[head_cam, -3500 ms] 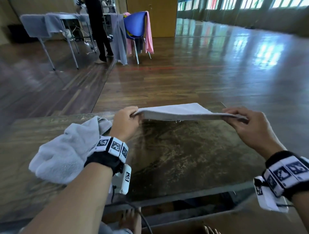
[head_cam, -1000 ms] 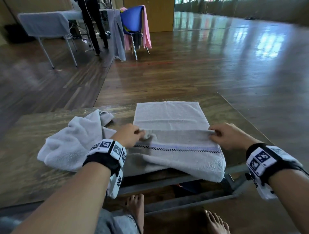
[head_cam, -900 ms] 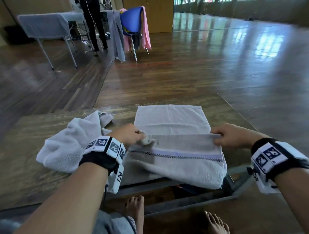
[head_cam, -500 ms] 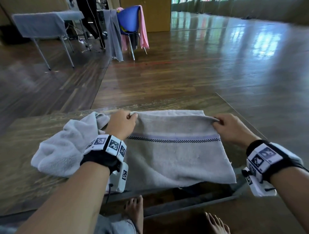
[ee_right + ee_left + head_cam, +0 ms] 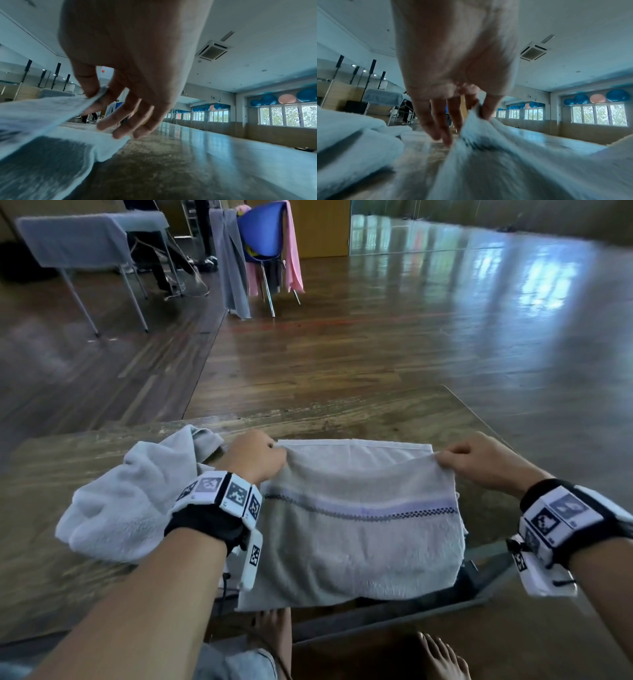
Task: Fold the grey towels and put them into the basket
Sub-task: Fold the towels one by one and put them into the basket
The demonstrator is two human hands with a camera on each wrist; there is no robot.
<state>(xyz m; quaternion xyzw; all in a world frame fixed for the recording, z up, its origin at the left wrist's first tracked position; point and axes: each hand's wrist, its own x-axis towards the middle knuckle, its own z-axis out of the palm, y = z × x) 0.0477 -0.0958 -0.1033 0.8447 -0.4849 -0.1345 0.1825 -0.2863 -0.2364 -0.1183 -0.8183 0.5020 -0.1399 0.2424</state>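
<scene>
Left to right: crumpled grey towel [image 5: 126, 501] heaped on the table [image 5: 342, 412], untouched. Left hand [image 5: 255, 457] pinches the near-left corner of the striped towel [image 5: 359, 525]; right hand [image 5: 479, 462] pinches the other corner between thumb and index, remaining fingers loose (clear in the wrist view). Towel lies across the table, front part hanging off the near edge. For a clean fold: keep the edge taut, land both corners together square on the far hem, then smooth. No basket in view.
</scene>
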